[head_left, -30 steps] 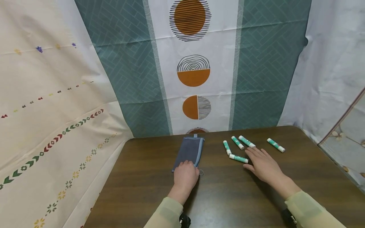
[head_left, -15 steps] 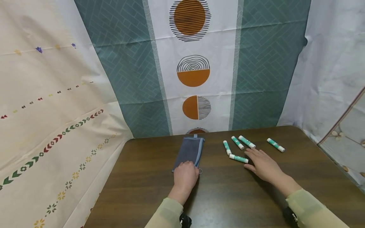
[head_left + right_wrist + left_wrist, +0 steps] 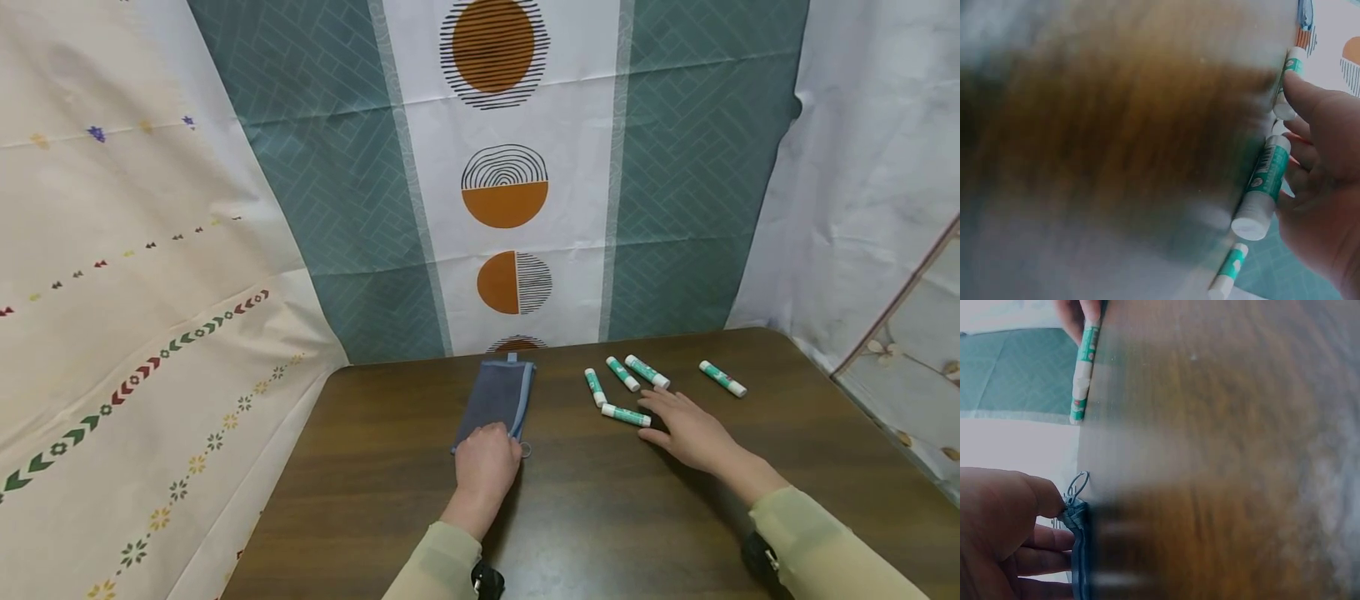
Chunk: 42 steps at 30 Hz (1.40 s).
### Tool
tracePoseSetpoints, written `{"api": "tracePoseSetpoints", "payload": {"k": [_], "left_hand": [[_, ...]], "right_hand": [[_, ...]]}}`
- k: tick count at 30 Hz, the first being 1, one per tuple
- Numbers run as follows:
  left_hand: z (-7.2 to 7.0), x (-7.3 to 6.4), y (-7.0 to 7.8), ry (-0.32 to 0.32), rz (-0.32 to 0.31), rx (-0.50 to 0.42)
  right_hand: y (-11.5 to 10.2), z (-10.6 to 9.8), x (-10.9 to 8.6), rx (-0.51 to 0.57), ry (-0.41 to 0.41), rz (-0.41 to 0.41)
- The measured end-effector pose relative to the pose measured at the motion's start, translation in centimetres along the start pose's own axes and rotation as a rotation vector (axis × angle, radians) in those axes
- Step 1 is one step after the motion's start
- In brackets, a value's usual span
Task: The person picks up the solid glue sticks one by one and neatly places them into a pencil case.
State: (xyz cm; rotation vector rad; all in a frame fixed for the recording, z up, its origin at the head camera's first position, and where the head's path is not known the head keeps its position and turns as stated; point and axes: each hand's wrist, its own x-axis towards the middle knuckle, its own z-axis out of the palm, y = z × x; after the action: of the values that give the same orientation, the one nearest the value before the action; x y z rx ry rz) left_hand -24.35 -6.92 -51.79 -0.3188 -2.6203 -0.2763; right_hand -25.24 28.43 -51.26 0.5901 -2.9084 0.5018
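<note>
A flat grey pouch point(image 3: 498, 397) with a blue edge lies on the brown table point(image 3: 600, 508). My left hand point(image 3: 491, 435) grips its near end. In the left wrist view the thumb and fingers of the left hand point(image 3: 1060, 519) pinch the pouch point(image 3: 1079, 550) beside its zipper ring point(image 3: 1078, 484). My right hand point(image 3: 667, 414) lies flat with its fingers spread among several green-and-white glue sticks. Its thumb touches the nearest glue stick point(image 3: 626, 415). In the right wrist view the right hand point(image 3: 1294, 119) has a glue stick point(image 3: 1265, 187) against its fingers.
Other glue sticks point(image 3: 595, 387) point(image 3: 623, 374) point(image 3: 648, 372) lie just beyond the right hand, and one glue stick point(image 3: 723, 379) lies apart at the far right. Patterned cloth hangs point(image 3: 510, 192) close behind the table's far edge. The near half of the table is bare wood.
My right hand has crept slightly forward and left toward the glue sticks. The left hand stays on the pouch's near end.
</note>
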Motion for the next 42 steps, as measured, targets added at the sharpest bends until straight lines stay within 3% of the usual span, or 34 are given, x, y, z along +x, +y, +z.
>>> {"api": "tracePoseSetpoints", "payload": {"k": [10, 42], "left_hand": [[0.1, 0.0, 0.1, 0.006, 0.001, 0.0], [-0.2, -0.1, 0.2, -0.003, -0.024, -0.016]], "right_hand": [[0.8, -0.2, 0.2, 0.088, -0.01, 0.013], [1.4, 0.1, 0.8, 0.041, 0.024, 0.024]]}}
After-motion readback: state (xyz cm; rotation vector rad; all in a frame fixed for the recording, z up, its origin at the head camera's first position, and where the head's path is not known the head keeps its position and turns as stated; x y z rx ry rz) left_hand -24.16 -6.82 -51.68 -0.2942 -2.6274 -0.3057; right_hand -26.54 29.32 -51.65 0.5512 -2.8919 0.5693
